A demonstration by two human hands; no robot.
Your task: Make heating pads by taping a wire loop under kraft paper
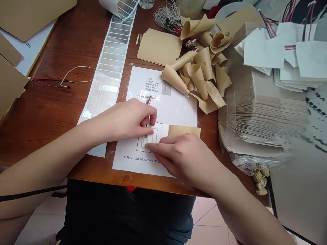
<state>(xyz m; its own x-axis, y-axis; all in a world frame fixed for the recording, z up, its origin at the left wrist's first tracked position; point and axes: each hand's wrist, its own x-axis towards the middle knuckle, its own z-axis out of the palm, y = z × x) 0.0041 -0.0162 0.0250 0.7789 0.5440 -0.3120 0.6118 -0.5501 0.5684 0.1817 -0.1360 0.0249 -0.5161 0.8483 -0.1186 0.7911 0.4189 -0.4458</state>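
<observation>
On a printed white sheet (127, 146), a small square outline (139, 148) encloses thin looping lines, which may be wire or print. My left hand (135, 117) rests over the top of this outline, fingers curled and thumb tip close to the index tip. A red and black lead (149, 100) comes from a taped strip and passes under these fingers. From the right, my right hand (184, 153) sets its index fingertip on the loop's lower end. Its other fingers are folded, and what lies under them is hidden. A brown paper piece (186, 130) lies just behind it.
A label strip (107, 68) runs along the left. Curled brown papers (201, 75) and a stack of brown sheets (159, 46) lie behind. On the right stands a tall stack of sheets (260, 112) topped with white wired pieces (263, 47). A wire bundle (167, 17) is at the back.
</observation>
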